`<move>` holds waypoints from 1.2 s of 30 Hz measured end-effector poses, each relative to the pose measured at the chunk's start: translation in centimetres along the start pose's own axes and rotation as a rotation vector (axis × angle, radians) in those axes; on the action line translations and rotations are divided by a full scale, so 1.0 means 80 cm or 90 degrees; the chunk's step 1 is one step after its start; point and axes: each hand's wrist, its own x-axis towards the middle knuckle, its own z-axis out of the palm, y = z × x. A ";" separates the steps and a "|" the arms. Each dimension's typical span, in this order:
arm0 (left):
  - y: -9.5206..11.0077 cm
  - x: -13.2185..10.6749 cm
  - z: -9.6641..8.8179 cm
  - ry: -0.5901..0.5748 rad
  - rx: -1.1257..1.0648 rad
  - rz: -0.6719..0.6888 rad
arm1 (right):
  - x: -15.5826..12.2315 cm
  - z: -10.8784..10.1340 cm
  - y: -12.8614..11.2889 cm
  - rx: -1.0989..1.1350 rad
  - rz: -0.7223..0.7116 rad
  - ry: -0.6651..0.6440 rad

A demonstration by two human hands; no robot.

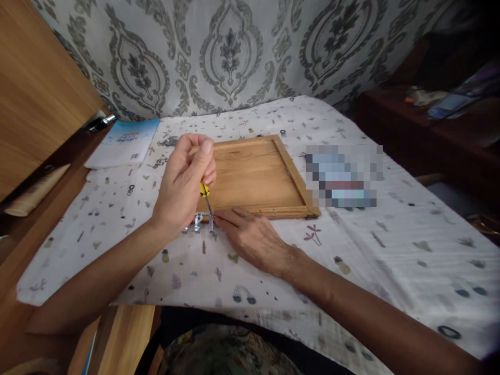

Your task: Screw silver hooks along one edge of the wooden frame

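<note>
2 hands at work in the head view, both ours. Our left hand (182,179) has its fingers curled shut around a screwdriver (205,190); most of its yellow handle is hidden in the grip. Shaft slants down to a metal hook strip (197,223) at the near edge of a framed wooden panel (250,177). We can't tell if the tip sits in a screw. Our right hand (255,242) comes in from the right, fingers close together, fingertips at the rightmost visible hook. Can't tell if they pinch it or just press. We count 3 hooks, 1 partly behind our left wrist. Panel lies flat on the cloth-covered desk (367,312). Also on it: a book (125,140) at far left, a pixelated object (339,177) just right of the panel. Patterned curtain (230,52) behind.
</note>
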 end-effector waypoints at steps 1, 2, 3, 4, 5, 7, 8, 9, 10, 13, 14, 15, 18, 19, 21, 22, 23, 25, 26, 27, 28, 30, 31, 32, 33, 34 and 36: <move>-0.001 0.000 0.001 0.002 -0.003 0.002 | 0.000 0.000 0.000 0.000 0.001 -0.001; -0.002 0.001 0.001 0.001 -0.004 0.002 | 0.000 0.000 0.000 0.000 0.002 -0.001; -0.003 0.001 0.002 -0.002 -0.003 0.001 | 0.000 -0.001 0.000 -0.001 0.002 -0.002; -0.004 0.002 0.002 -0.006 -0.001 0.001 | 0.000 -0.001 0.001 -0.002 0.001 -0.002; -0.005 0.003 0.003 -0.012 0.001 0.003 | -0.001 -0.001 0.001 -0.004 0.001 -0.002; -0.005 0.005 0.003 -0.027 0.005 0.005 | -0.001 0.000 0.001 -0.006 0.001 -0.001; -0.005 0.006 0.002 -0.038 0.008 0.002 | -0.001 0.000 0.001 -0.006 0.001 -0.001; -0.005 0.007 0.002 -0.053 0.010 -0.005 | -0.001 0.000 0.001 -0.006 0.002 -0.001; -0.004 0.009 0.001 -0.070 0.009 -0.014 | -0.001 0.000 0.001 -0.005 0.003 -0.001; -0.004 0.011 -0.001 -0.078 -0.011 -0.034 | -0.001 -0.001 0.000 -0.002 0.004 -0.003; -0.005 0.012 -0.002 -0.057 -0.019 -0.039 | -0.001 -0.001 0.000 -0.001 0.005 -0.002; -0.005 0.011 -0.002 -0.029 -0.025 -0.046 | -0.001 -0.002 0.000 -0.001 0.006 -0.003; -0.006 0.009 -0.001 0.038 -0.037 -0.064 | 0.000 -0.002 -0.001 0.000 0.011 -0.005; -0.006 0.007 0.000 0.045 -0.045 -0.061 | 0.000 -0.003 -0.001 0.000 0.011 -0.008; -0.006 0.005 0.002 0.041 -0.062 -0.048 | 0.001 -0.003 0.000 0.002 0.010 -0.014; -0.006 0.004 0.003 0.035 -0.064 -0.046 | 0.001 -0.003 0.000 0.001 0.009 -0.017; -0.005 0.004 0.004 0.030 -0.062 -0.049 | 0.001 -0.003 0.000 0.001 0.009 -0.019; -0.005 0.004 0.005 0.023 -0.050 -0.057 | 0.000 -0.003 0.000 -0.002 0.007 -0.021; -0.005 0.004 0.005 0.017 -0.044 -0.057 | 0.000 -0.002 0.000 -0.003 0.006 -0.022; -0.005 0.005 0.005 0.004 -0.038 -0.052 | 0.000 -0.002 0.000 -0.003 0.005 -0.022; -0.006 0.006 0.004 -0.014 -0.034 -0.045 | 0.000 -0.002 0.000 -0.003 0.004 -0.021; -0.007 0.008 0.001 -0.057 -0.026 -0.033 | 0.000 -0.002 0.000 -0.002 0.003 -0.019; -0.007 0.009 0.000 -0.075 -0.023 -0.033 | 0.000 -0.002 0.000 -0.002 0.004 -0.018; -0.007 0.009 -0.001 -0.085 -0.021 -0.036 | 0.000 -0.002 0.000 -0.002 0.006 -0.018; -0.007 0.009 -0.001 -0.083 -0.016 -0.039 | 0.000 -0.003 -0.001 -0.001 0.007 -0.018; -0.007 0.009 -0.002 -0.074 -0.010 -0.039 | 0.000 -0.004 -0.001 0.000 0.009 -0.020; -0.005 0.006 -0.002 -0.037 0.008 -0.021 | 0.001 -0.005 -0.002 0.002 0.011 -0.024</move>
